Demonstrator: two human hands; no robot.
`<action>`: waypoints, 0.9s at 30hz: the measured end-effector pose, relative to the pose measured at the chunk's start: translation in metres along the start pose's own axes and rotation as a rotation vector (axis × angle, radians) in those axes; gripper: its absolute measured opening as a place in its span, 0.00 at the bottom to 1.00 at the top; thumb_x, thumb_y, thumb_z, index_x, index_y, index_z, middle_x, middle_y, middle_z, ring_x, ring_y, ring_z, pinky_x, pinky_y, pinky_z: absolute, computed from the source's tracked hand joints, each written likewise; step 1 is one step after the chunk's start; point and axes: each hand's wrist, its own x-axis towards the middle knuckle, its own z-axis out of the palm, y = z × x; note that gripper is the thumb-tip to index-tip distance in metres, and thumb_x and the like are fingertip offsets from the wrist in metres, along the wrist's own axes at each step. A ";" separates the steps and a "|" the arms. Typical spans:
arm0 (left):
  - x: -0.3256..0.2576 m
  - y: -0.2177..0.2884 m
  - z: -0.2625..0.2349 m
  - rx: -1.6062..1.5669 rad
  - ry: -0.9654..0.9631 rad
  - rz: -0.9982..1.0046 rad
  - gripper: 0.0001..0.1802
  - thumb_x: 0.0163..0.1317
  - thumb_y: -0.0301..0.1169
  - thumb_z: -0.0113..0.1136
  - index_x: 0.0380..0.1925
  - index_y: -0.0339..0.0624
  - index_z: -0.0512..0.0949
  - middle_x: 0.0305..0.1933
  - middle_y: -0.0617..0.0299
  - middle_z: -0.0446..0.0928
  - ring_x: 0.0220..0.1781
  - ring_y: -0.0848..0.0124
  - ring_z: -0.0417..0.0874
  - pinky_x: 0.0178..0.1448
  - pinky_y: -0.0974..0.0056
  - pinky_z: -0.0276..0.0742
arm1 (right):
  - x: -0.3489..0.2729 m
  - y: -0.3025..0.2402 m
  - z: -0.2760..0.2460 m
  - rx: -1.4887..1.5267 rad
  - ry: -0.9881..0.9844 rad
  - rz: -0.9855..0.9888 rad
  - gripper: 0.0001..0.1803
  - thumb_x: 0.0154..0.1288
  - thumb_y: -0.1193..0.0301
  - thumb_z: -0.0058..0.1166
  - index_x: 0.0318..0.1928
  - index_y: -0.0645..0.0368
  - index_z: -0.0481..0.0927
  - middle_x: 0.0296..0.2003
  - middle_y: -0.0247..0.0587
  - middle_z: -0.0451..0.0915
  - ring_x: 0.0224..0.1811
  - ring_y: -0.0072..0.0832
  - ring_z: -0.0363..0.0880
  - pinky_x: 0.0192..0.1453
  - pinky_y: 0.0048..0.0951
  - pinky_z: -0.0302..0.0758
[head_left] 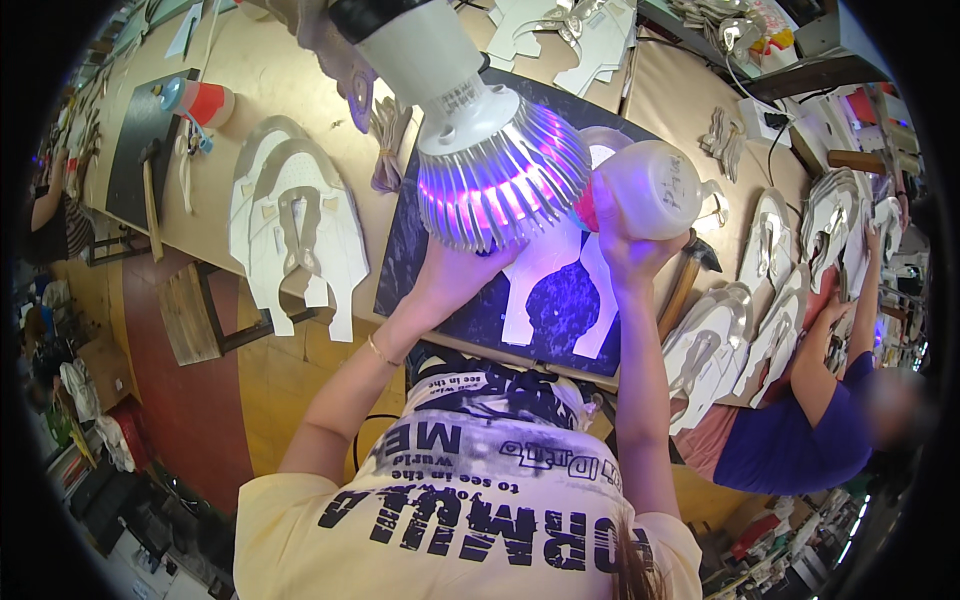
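At frame centre, the right hand (625,245) is gripping a white bottle (655,188) tight while the left hand (455,275), its grip hidden, is steadying white cut-outs (560,285) under a purple lamp (495,170).

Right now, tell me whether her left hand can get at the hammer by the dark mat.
Probably not directly: the left hand is under the lamp, and the right hand with its bottle lies between it and the hammer.

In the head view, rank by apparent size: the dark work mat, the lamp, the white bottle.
1. Dark work mat, largest, though partly covered.
2. Lamp; it sits nearest the camera, so it looks bigger than it may be.
3. White bottle, in the right hand, smallest.
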 end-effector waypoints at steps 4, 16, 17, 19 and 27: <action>0.000 0.002 -0.001 0.004 -0.008 0.003 0.25 0.59 0.29 0.72 0.57 0.40 0.77 0.42 0.64 0.78 0.41 0.78 0.80 0.44 0.72 0.80 | 0.000 -0.001 -0.002 -0.051 -0.005 -0.084 0.21 0.50 0.70 0.78 0.42 0.65 0.83 0.33 0.40 0.87 0.33 0.26 0.87 0.40 0.27 0.82; 0.000 0.005 -0.001 0.031 0.000 -0.013 0.25 0.59 0.31 0.72 0.57 0.42 0.78 0.41 0.64 0.79 0.40 0.78 0.80 0.44 0.72 0.80 | 0.001 -0.004 -0.003 -0.042 -0.080 -0.063 0.22 0.53 0.72 0.75 0.47 0.65 0.81 0.39 0.39 0.85 0.38 0.26 0.85 0.46 0.29 0.81; 0.000 0.005 -0.001 0.025 0.004 -0.003 0.25 0.59 0.31 0.72 0.56 0.42 0.78 0.41 0.64 0.79 0.40 0.78 0.80 0.44 0.72 0.80 | 0.000 -0.005 -0.006 -0.055 -0.106 -0.062 0.22 0.53 0.73 0.75 0.48 0.65 0.81 0.39 0.39 0.85 0.39 0.26 0.85 0.47 0.29 0.81; 0.000 0.004 -0.001 0.018 0.003 -0.005 0.25 0.58 0.30 0.73 0.56 0.42 0.78 0.41 0.64 0.79 0.40 0.78 0.81 0.44 0.72 0.80 | -0.003 -0.007 -0.012 -0.068 -0.135 -0.044 0.22 0.54 0.74 0.74 0.48 0.65 0.81 0.40 0.39 0.85 0.40 0.26 0.85 0.47 0.29 0.81; 0.000 0.006 -0.001 -0.009 -0.005 -0.013 0.25 0.58 0.29 0.73 0.56 0.43 0.78 0.40 0.65 0.79 0.38 0.79 0.80 0.42 0.72 0.80 | -0.015 -0.008 -0.016 -0.056 -0.080 -0.056 0.22 0.55 0.73 0.73 0.49 0.64 0.81 0.41 0.40 0.85 0.40 0.28 0.86 0.48 0.32 0.82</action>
